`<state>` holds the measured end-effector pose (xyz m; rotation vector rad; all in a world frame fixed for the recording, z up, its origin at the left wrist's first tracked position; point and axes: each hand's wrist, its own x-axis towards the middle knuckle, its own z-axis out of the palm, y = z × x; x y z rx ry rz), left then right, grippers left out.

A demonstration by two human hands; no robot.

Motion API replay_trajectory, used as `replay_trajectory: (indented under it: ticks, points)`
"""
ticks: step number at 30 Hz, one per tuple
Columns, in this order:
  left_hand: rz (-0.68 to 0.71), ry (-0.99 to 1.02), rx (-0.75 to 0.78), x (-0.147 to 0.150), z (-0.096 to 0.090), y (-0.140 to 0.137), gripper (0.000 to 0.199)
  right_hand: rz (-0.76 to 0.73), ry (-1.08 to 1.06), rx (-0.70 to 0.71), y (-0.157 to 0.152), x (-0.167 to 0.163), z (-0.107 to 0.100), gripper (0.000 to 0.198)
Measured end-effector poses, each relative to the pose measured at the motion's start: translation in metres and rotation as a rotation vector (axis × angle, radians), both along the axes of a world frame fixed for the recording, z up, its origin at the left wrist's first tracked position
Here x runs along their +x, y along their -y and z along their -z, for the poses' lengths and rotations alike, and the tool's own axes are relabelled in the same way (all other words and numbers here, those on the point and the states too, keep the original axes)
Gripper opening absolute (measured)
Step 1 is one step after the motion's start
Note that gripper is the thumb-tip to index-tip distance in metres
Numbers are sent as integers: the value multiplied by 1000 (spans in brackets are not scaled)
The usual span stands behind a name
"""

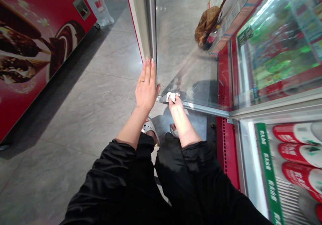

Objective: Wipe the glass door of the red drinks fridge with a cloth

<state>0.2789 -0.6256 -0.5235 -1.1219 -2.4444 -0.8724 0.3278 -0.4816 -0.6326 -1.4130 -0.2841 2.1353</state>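
Observation:
A glass fridge door (pixel 186 63) stands open in front of me, swung out from the cabinet on the right. My left hand (pixel 147 87) lies flat against the door's light frame edge (pixel 143 27), fingers stretched out and close together, a thin ring on one of them. Near the door's lower corner, my right hand (pixel 175 101) pinches a crumpled white tissue (pixel 171 96) against the glass. Its fingertips are partly hidden by the tissue.
Red-and-white cans (pixel 297 149) lie on the fridge shelf (pixel 289 198) at right, behind a green label strip (pixel 268 171). A red ice cream freezer (pixel 47 33) stands left. Through the glass show a brown bag (pixel 207 23) and a bottle (pixel 213 36). Grey tiles (pixel 83 107) cover the floor.

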Motion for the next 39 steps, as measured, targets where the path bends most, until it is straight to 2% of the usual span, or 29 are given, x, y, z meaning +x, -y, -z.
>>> replay_trajectory:
  ticks: [4,8,13,17,22,25,29,32,37,39]
  points:
    - [-22,22,13,-1,2,-4,87,-4,-31,-4,8,-7,-5,15]
    - [-7,71,50,-1,2,-6,89,-21,-25,-14,12,-7,-7,18]
    - [-17,48,50,0,4,-10,95,33,45,-27,-7,8,-6,27]
    - [-36,51,55,2,3,-15,97,65,44,-1,-19,15,-11,14]
    - [-55,72,72,6,0,-21,104,23,-26,57,-8,5,-21,29]
    - [-77,102,85,9,1,-25,110,0,-35,54,-3,2,-20,24]
    - [-127,81,83,13,3,-33,114,12,4,19,-14,11,-12,4]
    - [-150,29,91,14,4,-37,115,27,36,-9,-28,19,-8,23]
    - [-176,11,54,14,-3,-38,125,44,31,-11,-39,21,-11,15]
    - [-202,44,15,14,-6,-37,124,47,17,4,-39,20,-13,19]
